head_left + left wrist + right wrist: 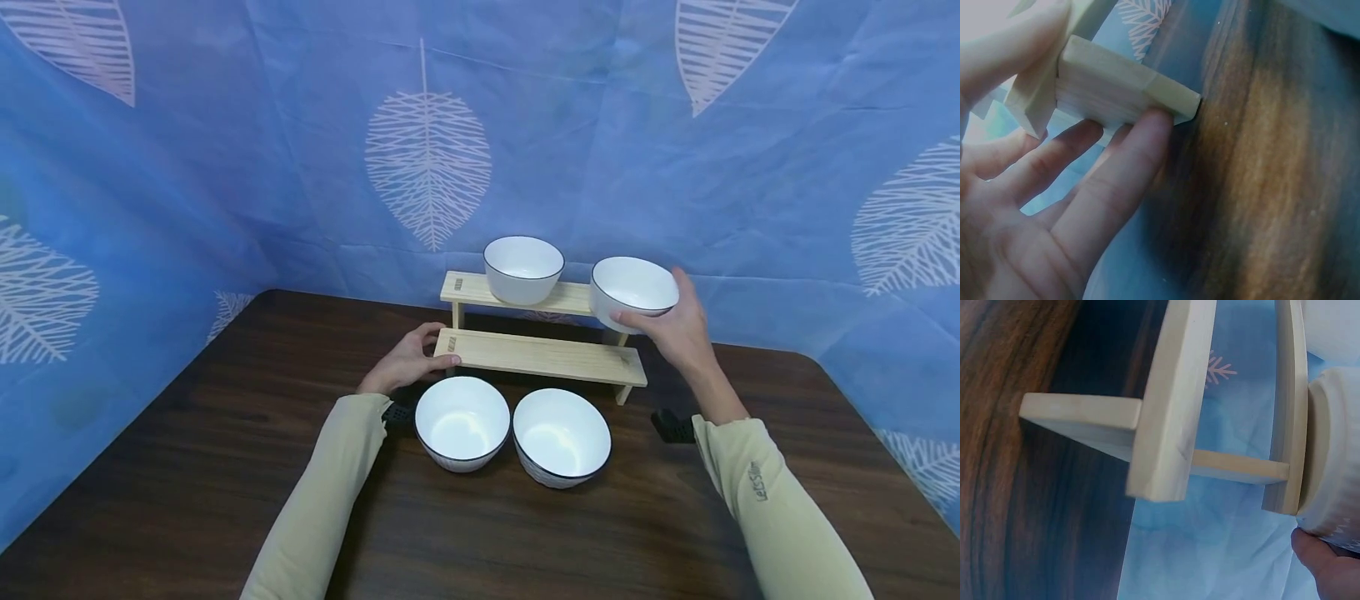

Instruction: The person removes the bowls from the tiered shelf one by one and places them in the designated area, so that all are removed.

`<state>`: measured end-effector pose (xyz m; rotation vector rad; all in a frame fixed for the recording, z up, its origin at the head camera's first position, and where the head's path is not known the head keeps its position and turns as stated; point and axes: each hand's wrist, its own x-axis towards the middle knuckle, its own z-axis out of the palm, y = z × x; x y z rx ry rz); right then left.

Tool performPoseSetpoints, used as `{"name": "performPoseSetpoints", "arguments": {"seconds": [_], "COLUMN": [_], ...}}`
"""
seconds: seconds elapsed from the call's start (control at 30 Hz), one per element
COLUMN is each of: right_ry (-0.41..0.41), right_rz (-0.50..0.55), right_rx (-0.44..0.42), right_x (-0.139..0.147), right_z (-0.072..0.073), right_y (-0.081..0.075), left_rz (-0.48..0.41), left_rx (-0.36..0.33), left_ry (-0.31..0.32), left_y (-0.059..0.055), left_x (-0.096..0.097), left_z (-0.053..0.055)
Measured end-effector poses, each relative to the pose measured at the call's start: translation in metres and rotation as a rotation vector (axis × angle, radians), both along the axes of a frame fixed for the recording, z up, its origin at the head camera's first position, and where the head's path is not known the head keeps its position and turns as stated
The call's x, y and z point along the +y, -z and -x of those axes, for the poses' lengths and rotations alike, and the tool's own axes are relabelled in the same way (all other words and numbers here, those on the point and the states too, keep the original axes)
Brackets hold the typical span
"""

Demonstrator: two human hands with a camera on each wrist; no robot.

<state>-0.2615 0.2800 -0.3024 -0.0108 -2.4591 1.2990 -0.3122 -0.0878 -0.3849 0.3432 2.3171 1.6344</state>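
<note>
Both arms (780, 508) outstretched — left hand (407, 361) nearer, right hand (677, 329) farther forward — fingers (1125, 165) of each in a grip.

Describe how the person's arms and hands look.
The left sleeve and right sleeve are long and pale khaki; dark lettering marks the right one. The left hand and right hand are bare, and a small black device shows near each.
</note>
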Motion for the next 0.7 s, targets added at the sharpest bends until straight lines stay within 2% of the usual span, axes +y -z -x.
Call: {"name": "performPoseSetpoints", "arguments": {"seconds": [0.4, 0.7], "right_ry": [-0.01, 0.022], "right_rz": [-0.011, -0.017], "right_rx": [0.06, 0.03], "right_x": [0.008, 0.015], "right_z": [-0.013, -0.027], "right_y": [0.008, 0.009], "left_rz": [0.002, -0.002], "left_rx": [-0.004, -0.006], "left_ry": [0.005, 0.005], "left_y": [0.0, 0.0], "left_x": [-0.002, -0.001], "left_z": [0.0, 0.001]}}
